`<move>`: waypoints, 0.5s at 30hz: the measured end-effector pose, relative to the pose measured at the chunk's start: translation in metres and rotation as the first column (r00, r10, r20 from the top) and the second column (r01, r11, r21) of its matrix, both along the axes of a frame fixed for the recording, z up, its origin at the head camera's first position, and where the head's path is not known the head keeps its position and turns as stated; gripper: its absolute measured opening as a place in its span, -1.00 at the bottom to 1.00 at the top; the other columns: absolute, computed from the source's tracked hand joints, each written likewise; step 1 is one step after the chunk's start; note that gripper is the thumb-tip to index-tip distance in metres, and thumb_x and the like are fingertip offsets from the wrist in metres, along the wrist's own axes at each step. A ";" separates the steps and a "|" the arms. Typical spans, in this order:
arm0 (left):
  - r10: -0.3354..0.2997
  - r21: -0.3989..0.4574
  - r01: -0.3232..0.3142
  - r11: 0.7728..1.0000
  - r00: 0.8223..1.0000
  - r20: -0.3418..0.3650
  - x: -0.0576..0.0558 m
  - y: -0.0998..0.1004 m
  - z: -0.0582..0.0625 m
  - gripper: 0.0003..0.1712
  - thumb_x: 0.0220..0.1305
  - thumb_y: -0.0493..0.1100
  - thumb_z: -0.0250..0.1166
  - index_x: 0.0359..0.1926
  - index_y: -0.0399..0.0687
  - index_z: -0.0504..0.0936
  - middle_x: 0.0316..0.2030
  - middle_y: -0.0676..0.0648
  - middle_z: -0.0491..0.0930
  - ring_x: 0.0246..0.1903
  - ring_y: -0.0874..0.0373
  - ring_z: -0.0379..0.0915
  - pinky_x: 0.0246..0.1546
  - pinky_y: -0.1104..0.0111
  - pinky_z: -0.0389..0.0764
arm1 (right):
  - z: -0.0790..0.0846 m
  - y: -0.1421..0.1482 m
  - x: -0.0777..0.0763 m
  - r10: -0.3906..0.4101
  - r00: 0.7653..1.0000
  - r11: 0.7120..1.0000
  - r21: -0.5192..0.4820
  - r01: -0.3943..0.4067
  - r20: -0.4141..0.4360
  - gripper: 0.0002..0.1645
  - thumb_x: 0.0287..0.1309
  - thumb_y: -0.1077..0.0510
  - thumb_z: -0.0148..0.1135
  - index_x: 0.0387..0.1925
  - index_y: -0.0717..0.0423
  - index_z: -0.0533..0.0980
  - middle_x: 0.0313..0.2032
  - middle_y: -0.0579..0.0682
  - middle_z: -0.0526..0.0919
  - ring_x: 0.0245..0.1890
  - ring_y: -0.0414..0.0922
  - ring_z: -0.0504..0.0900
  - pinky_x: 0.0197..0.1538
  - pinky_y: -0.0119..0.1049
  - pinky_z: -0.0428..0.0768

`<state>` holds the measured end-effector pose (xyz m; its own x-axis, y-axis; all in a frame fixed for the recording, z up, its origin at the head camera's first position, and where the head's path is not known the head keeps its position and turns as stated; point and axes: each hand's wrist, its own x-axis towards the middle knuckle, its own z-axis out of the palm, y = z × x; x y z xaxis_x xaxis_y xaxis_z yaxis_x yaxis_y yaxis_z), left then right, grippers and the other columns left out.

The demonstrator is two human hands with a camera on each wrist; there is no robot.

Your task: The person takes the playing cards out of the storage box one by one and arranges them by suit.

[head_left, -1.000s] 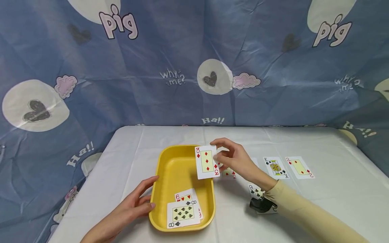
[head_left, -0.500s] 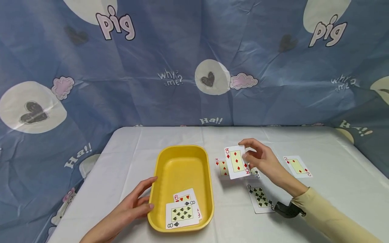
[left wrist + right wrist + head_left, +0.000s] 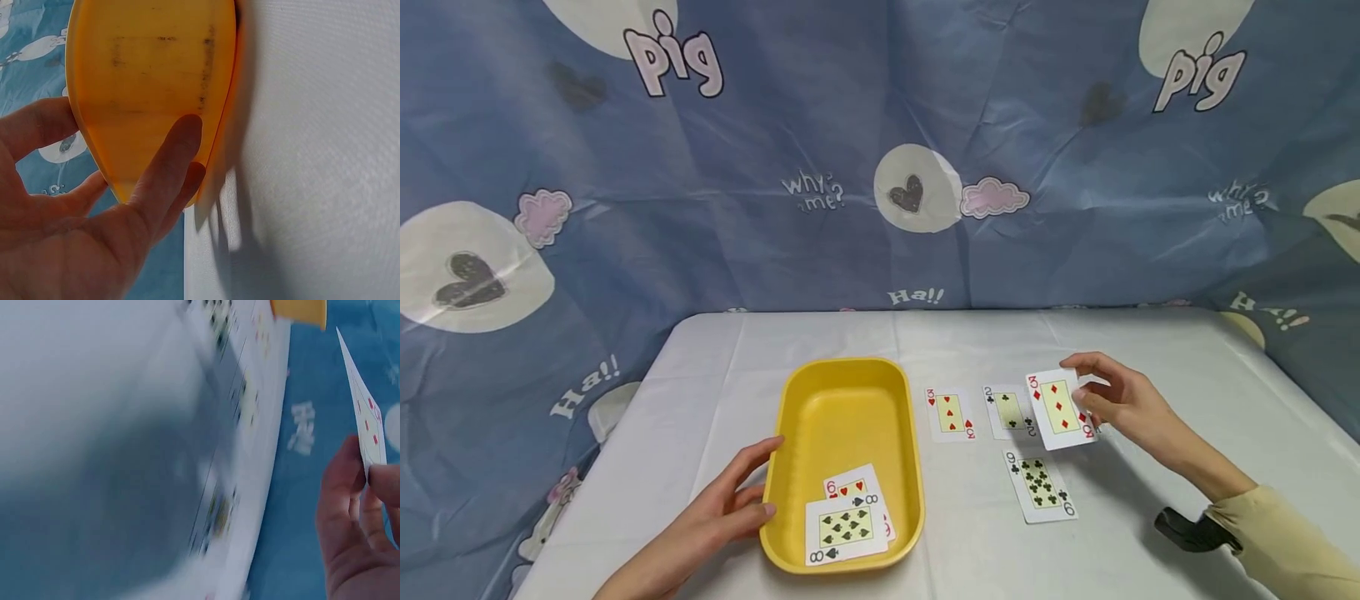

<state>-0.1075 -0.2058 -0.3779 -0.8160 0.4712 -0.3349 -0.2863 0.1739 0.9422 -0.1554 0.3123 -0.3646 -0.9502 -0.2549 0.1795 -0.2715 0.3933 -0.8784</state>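
Observation:
My right hand (image 3: 1123,400) pinches the three of diamonds (image 3: 1061,408) by its right edge, face up above the white table. In the right wrist view the same playing card (image 3: 362,400) shows nearly edge-on between thumb and fingers. Against the left side of a yellow tray (image 3: 786,392) rests my left hand (image 3: 715,512), its fingers spread and only slightly bent. The left wrist view has those fingers (image 3: 169,156) touching the tray's outer wall (image 3: 150,69). Inside the tray the eight of spades (image 3: 847,530) overlaps the six of hearts (image 3: 852,487).
On the table (image 3: 970,550) lie the three of hearts (image 3: 950,415), the two of clubs (image 3: 1007,411) and, nearer, the nine of clubs (image 3: 1040,486). Cards beneath the right hand are largely hidden. A printed blue cloth (image 3: 820,258) hangs behind the table.
My right hand has carried the three of diamonds rightward from over the tray's edge, past the three of hearts and two of clubs. The left hand stays on the tray. The head view shifts slightly.

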 end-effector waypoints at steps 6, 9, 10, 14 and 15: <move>0.011 -0.014 -0.011 1.000 1.000 0.004 0.000 0.000 0.000 -0.17 0.44 -0.11 0.17 0.54 0.14 -0.08 0.52 -0.25 -0.34 0.21 -0.07 0.37 0.06 0.07 0.54 | -0.003 0.039 0.014 -0.017 1.000 0.998 0.064 0.015 0.021 -0.50 0.35 0.27 0.17 0.28 0.18 0.34 0.04 -0.09 0.48 -0.26 -0.18 0.64 -0.42 -0.19 0.63; 0.015 -0.022 -0.015 1.000 1.000 0.009 0.000 0.000 0.000 -0.18 0.43 -0.11 0.17 0.54 0.14 -0.08 0.52 -0.24 -0.33 0.20 -0.06 0.38 0.06 0.07 0.54 | -0.007 0.056 0.022 -0.019 0.999 0.995 0.098 0.014 0.044 -0.50 0.34 0.27 0.18 0.28 0.20 0.34 0.07 -0.21 0.49 -0.27 -0.17 0.64 -0.43 -0.19 0.63; 0.015 -0.021 -0.015 1.000 1.000 0.008 0.000 0.000 0.000 -0.18 0.43 -0.11 0.17 0.54 0.14 -0.08 0.52 -0.24 -0.33 0.20 -0.06 0.38 0.06 0.08 0.54 | -0.009 0.062 0.025 -0.019 0.999 0.994 0.112 0.014 0.050 -0.50 0.34 0.27 0.19 0.27 0.20 0.35 0.08 -0.24 0.49 -0.27 -0.17 0.64 -0.43 -0.19 0.63; 0.005 -0.012 -0.005 1.000 1.000 0.005 -0.001 0.000 0.000 -0.18 0.44 -0.11 0.16 0.54 0.14 -0.09 0.52 -0.23 -0.34 0.20 -0.07 0.38 0.07 0.09 0.54 | -0.017 0.084 0.034 -0.024 0.999 0.985 0.174 0.015 0.047 -0.53 0.31 0.31 0.21 0.23 0.17 0.39 0.05 -0.30 0.49 -0.29 -0.17 0.64 -0.48 -0.19 0.61; 0.005 -0.011 -0.005 1.000 1.000 0.005 -0.001 0.000 0.000 -0.17 0.44 -0.11 0.16 0.54 0.14 -0.09 0.52 -0.23 -0.34 0.20 -0.06 0.38 0.06 0.09 0.54 | -0.019 0.090 0.036 -0.020 0.999 0.981 0.192 0.012 0.040 -0.54 0.30 0.32 0.21 0.21 0.18 0.41 0.02 -0.29 0.50 -0.30 -0.17 0.64 -0.50 -0.20 0.60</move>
<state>-0.1085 -0.2061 -0.3781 -0.8164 0.4637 -0.3441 -0.2918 0.1830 0.9388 -0.1193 0.4018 -0.3840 -0.9601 -0.2652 0.0886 -0.2281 0.5596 -0.7967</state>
